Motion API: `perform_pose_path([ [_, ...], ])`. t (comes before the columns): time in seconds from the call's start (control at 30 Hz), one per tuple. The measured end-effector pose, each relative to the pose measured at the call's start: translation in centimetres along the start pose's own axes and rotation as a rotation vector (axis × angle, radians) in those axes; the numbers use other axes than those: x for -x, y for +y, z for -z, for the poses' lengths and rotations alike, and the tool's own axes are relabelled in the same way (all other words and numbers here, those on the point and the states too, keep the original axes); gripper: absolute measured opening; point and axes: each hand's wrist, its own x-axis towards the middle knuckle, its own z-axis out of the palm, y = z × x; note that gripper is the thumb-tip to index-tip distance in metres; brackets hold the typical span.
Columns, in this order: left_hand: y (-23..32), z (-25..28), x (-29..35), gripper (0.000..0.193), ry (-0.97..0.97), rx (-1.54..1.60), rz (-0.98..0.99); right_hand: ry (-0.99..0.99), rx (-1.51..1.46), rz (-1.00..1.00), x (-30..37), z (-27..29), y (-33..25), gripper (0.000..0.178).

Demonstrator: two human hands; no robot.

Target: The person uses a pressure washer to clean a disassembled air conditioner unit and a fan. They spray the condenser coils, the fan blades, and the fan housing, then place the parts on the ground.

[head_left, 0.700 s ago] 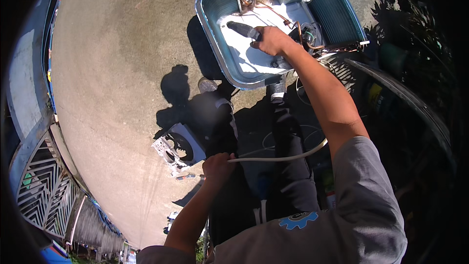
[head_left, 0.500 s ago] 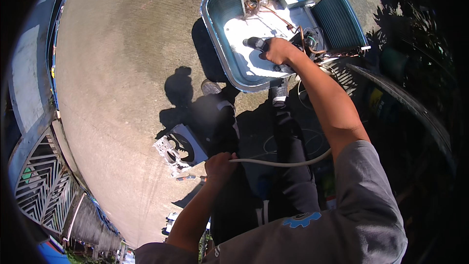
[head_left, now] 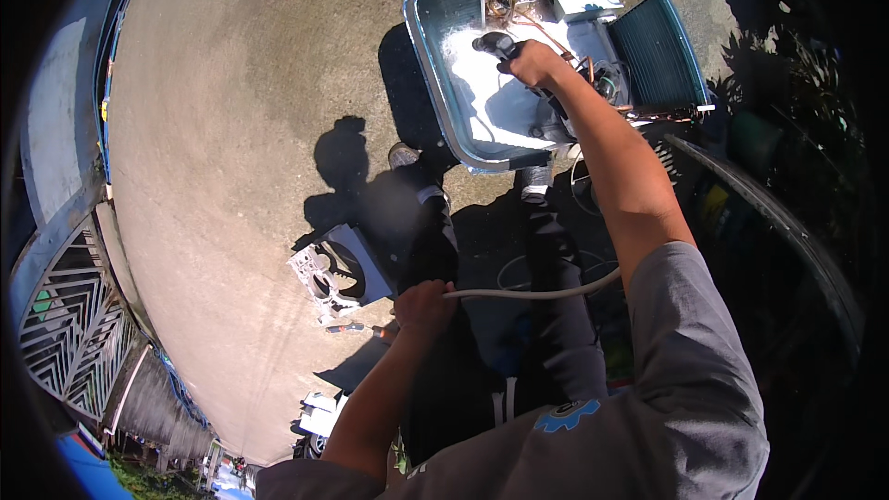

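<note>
My right hand (head_left: 539, 65) is wrapped round a black spray gun (head_left: 497, 43) over the white base pan (head_left: 511, 116) of an opened air-conditioner outdoor unit. Bright white spray shows at the nozzle, against the curved finned coil (head_left: 443, 23) on the unit's left. At my lap, my left hand (head_left: 424, 307) grips a pale hose (head_left: 537, 293), which runs right and passes behind my right arm. Copper pipes (head_left: 546, 32) and a dark compressor (head_left: 607, 83), partly covered by my forearm, sit at the unit's right. Another finned coil panel (head_left: 657, 48) stands beyond them.
A white box (head_left: 587, 1) sits at the unit's far edge. Left of my legs lie a panel with a round opening (head_left: 356, 259) and an orange-handled tool (head_left: 345, 327). A curved edge (head_left: 769, 194) and plants (head_left: 796, 83) are at right, a metal gate (head_left: 74, 315) at left.
My right hand has moved the spray gun farther away, nearer the left coil, where white spray now shows. The left hand still holds the hose, slightly farther forward. The whole view has shifted a little.
</note>
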Motion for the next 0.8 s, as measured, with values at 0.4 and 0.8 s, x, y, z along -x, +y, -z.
perform_pose_path([
  [0.4,-0.5,0.1,-0.8,0.037,0.047,-0.003,-0.034,-0.075,-0.208,0.065,9.9,0.6,-0.5,0.055],
  [0.8,5.5,6.6,2.0,0.045,-0.204,0.029,-0.354,-0.076,-0.525,-0.081,26.7,17.7,11.4,0.032],
])
